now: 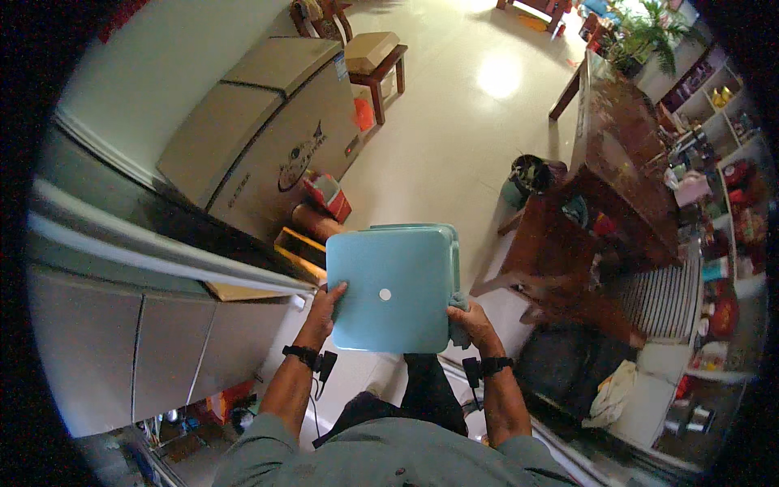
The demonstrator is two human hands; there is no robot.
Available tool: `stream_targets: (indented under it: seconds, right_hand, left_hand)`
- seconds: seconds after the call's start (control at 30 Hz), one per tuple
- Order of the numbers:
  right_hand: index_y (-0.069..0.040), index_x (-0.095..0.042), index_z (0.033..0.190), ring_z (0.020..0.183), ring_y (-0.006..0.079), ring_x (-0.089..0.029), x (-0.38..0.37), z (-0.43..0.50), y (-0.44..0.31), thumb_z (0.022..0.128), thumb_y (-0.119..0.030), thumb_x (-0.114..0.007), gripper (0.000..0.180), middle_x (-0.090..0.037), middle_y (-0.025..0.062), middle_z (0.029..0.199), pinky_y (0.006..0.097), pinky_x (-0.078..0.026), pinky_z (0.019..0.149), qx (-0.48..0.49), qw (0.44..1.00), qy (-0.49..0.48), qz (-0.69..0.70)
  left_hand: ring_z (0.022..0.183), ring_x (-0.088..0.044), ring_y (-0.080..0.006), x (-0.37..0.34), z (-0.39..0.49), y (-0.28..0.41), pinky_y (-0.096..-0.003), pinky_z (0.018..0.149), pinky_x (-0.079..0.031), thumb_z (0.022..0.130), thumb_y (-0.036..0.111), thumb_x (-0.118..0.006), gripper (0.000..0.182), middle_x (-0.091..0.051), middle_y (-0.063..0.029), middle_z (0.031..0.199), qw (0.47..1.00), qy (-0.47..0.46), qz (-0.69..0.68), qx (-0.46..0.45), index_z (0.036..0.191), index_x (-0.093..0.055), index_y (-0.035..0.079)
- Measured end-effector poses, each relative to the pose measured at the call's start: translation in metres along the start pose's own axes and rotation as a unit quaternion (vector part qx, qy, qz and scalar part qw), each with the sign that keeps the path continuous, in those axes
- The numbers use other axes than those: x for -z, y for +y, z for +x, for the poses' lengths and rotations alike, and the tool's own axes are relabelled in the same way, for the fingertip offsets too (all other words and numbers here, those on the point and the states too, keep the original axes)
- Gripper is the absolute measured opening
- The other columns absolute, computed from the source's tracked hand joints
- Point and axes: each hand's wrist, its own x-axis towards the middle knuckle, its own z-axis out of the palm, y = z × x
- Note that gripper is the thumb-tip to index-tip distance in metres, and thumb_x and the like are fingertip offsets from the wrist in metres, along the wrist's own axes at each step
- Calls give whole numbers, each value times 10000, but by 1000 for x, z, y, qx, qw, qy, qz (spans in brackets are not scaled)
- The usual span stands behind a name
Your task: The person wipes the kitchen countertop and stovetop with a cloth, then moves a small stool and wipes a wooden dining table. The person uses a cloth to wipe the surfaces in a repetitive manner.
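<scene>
A light blue, square-topped stool or lidded box (pixel 389 262) with rounded corners and a white round spot near its middle is held in front of my body. My left hand (pixel 322 313) grips its left edge, the thumb resting on the top face. At the right edge my right hand (pixel 471 322) holds it, with a grey-green cloth (pixel 459 332) pressed between hand and edge. The fingers under both edges are hidden. Each wrist wears a black strap with a small device.
A large freezer-like chest (pixel 261 152) stands at the left, a red bin (pixel 331 195) beside it. Beyond is a cardboard box (pixel 370 50) on a wooden stool (pixel 380 76). Dark wooden furniture (pixel 633 146) and crowded shelves (pixel 727 152) fill the right; a sliding door frame (pixel 182 249) is near left.
</scene>
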Motion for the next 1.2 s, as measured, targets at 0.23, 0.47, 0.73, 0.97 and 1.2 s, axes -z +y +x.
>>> stream_targets:
  seconds: [0.23, 0.47, 0.73, 0.97, 1.2]
  right_hand:
    - [-30, -679, 1137, 789, 181, -687, 88, 132, -104, 875, -512, -791, 560, -695, 70, 917, 358, -576, 672, 37, 997, 4, -61]
    - [18, -706, 1192, 884, 233, -730, 153, 269, -203, 857, -546, -788, 662, -756, 133, 1015, 393, -597, 792, 41, 991, -13, -129]
    - [-34, -697, 1188, 787, 180, -659, 182, 452, -304, 903, -459, -763, 516, -704, 42, 978, 354, -554, 705, -14, 993, -34, -111]
    - [-42, -693, 1172, 793, 167, -637, 179, 619, -286, 894, -430, -780, 485, -690, 40, 959, 356, -537, 710, -23, 994, -80, -69]
    - [-10, -683, 1226, 922, 177, -650, 235, 670, -277, 866, -489, -810, 613, -701, 51, 1003, 352, -540, 821, 6, 990, -104, -96]
  left_hand:
    - [1049, -678, -222, -70, 128, 57, -400, 954, -566, 942, 243, -785, 423, -724, -76, 1170, 998, -15, -66, 9, 1294, -674, 36]
    - [1074, -658, -217, -120, 254, 100, -394, 970, -551, 935, 238, -791, 438, -712, -40, 1190, 991, -32, -126, -32, 1309, -673, 44]
    - [1030, -675, -262, -147, 442, 120, -417, 948, -549, 962, 280, -754, 410, -725, -56, 1205, 982, 55, -179, -35, 1293, -686, 47]
    - [1128, -634, -261, -132, 528, 126, -432, 1033, -510, 944, 283, -790, 479, -688, -64, 1253, 971, 125, -202, -13, 1344, -650, 60]
    - [1161, -643, -278, -196, 563, 155, -459, 1058, -512, 968, 273, -752, 470, -690, -81, 1263, 971, 112, -209, -18, 1351, -629, 29]
